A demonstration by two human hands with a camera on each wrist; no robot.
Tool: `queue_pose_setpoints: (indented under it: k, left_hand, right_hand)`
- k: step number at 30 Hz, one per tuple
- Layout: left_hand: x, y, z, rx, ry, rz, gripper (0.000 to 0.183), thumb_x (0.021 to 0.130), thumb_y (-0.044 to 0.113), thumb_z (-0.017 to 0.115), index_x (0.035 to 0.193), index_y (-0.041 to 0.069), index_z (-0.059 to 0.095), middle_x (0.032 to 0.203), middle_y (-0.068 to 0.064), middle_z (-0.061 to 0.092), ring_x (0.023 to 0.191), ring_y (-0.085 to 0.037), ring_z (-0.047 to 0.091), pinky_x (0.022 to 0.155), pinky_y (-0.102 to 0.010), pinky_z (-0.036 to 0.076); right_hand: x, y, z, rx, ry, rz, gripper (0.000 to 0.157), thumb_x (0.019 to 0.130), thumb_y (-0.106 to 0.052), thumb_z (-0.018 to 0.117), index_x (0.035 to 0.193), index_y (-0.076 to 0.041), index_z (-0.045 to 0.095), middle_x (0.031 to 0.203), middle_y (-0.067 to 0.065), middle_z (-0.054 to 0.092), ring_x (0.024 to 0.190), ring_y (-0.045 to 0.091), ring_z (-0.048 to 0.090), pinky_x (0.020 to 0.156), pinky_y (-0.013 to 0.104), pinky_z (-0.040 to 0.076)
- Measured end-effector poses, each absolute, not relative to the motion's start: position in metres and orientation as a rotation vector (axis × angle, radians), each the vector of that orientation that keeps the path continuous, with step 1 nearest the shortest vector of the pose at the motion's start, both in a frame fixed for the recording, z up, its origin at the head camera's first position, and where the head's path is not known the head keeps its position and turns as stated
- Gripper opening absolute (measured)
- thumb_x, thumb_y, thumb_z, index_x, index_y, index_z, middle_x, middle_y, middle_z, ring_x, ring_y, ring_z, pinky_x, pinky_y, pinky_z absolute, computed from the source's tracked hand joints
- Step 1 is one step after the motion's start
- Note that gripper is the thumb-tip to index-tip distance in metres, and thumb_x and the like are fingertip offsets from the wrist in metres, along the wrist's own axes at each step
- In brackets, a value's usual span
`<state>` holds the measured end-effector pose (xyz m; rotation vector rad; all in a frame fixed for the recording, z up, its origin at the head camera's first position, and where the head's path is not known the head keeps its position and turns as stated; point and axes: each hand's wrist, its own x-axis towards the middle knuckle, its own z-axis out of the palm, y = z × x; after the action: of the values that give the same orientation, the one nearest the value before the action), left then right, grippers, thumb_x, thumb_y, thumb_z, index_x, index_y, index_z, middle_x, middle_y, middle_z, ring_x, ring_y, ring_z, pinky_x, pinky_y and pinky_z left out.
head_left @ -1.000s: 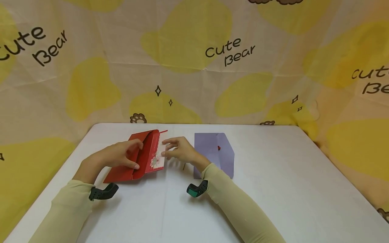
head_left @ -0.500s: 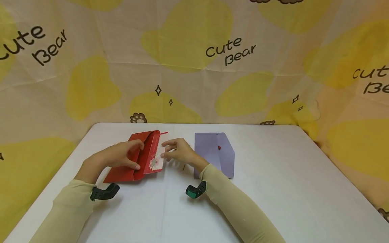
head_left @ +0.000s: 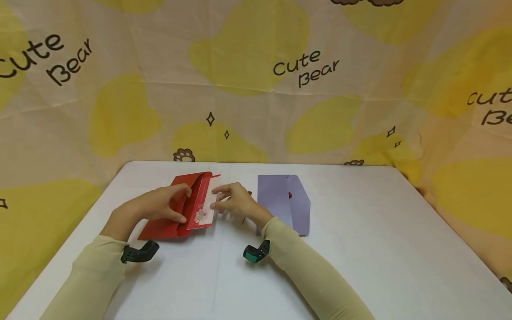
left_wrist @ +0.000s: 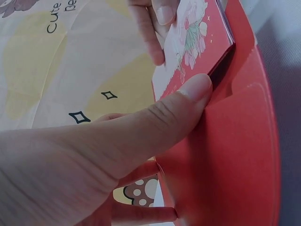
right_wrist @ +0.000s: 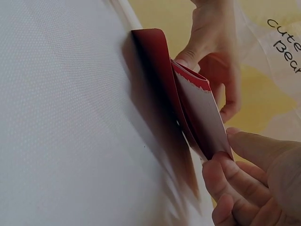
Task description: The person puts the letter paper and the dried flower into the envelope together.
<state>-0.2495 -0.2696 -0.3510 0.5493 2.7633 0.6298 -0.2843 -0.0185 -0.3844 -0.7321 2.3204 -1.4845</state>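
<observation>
A red envelope (head_left: 158,229) lies at the left of the white table, its mouth spread toward the right. My left hand (head_left: 154,203) grips it, thumb at the near part of the opening and fingers on the far part; the left wrist view shows the thumb (left_wrist: 174,110) pressing by the pocket's edge. From the mouth sticks a red and white card with printed flowers (head_left: 205,214), partly inside. My right hand (head_left: 237,201) pinches the card's outer edge between thumb and fingertips, as the right wrist view shows on the folded card (right_wrist: 203,110). Its inner end is hidden in the envelope.
A purple envelope (head_left: 274,195) with a small red spot lies right of the right hand, partly under the forearm in view. Behind the right hand peeks a small red item (head_left: 250,193), mostly hidden. A patterned cloth (head_left: 240,102) hangs behind the table (head_left: 352,249).
The card has slid slightly left, a little deeper into the red envelope, and my right hand has shifted with it. The left hand keeps its grip.
</observation>
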Motion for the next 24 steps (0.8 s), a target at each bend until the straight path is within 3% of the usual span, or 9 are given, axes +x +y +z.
queue_pose_setpoints:
  k: [24]
  left_hand:
    - [-0.2501,-0.2688,-0.3508,0.54,2.756,0.627,0.072,0.073,0.041,0.089,0.128,0.014,0.049,0.125,-0.017,0.057,0.116,-0.036,0.051,0.088,-0.05,0.059]
  right_hand:
    - [-0.2847,-0.0283,-0.3873,-0.773,2.33,-1.486,0.045,0.087,-0.009,0.079,0.129,-0.002,0.066,0.092,0.008,0.071,0.062,0.008,0.063,0.055,0.02,0.047]
